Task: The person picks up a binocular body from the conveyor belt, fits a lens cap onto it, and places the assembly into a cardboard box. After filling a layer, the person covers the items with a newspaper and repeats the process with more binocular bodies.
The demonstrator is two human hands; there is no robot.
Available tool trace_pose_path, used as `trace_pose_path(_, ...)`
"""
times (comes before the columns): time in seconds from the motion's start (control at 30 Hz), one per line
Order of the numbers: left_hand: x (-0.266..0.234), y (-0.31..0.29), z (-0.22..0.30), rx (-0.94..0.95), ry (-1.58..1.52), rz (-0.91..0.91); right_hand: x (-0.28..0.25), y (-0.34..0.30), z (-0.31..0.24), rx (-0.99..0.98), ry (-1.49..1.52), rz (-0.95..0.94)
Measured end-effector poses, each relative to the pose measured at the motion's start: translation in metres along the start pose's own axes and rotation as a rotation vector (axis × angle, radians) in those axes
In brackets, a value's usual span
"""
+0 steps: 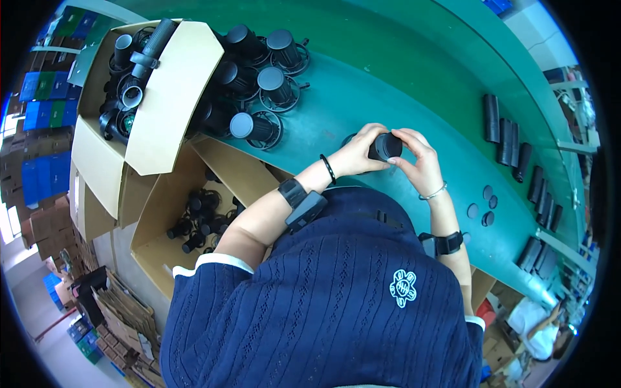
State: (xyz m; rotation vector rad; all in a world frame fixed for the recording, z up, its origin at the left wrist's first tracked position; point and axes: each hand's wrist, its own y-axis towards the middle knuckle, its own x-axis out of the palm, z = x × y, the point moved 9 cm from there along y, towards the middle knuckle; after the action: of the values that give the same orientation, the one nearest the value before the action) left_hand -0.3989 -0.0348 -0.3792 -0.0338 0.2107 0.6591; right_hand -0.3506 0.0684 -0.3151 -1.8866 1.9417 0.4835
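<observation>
Above the near edge of the green worktable (343,90), a black cylindrical plastic part (385,148) with a flat round top is between my hands. My left hand (359,152) wraps round its left side and hides much of its body. On the opposite side, my right hand (419,159) grips the rim of the round top with thumb and fingers. A dark curved edge shows just behind my left fingers; what it belongs to is mostly hidden. Similar black cylinders with ringed bases (278,88) stand grouped on the table to the left.
An open cardboard box (173,97) of black parts stands at the left, above another box (158,223) holding more. Several dark discs (487,218) lie on the table to the right. Black tubes (504,141) line the far right side. A person (537,333) is at the lower right.
</observation>
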Motion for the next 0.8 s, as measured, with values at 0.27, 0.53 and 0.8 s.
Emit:
trace_pose_path(0.27, 0.015, -0.002, 0.002, -0.075, -0.108, -0.091, -0.003, -0.009, -0.013, -0.048, -0.126, 0.001)
trace_pose_path(0.53, 0.013, -0.009, 0.019, 0.08, 0.113, -0.07, -0.003, -0.014, -0.02, -0.074, -0.134, -0.015)
trace_pose_path(0.8, 0.018, -0.008, 0.008, 0.011, 0.079, -0.08, 0.002, -0.011, -0.035, -0.12, -0.318, -0.083)
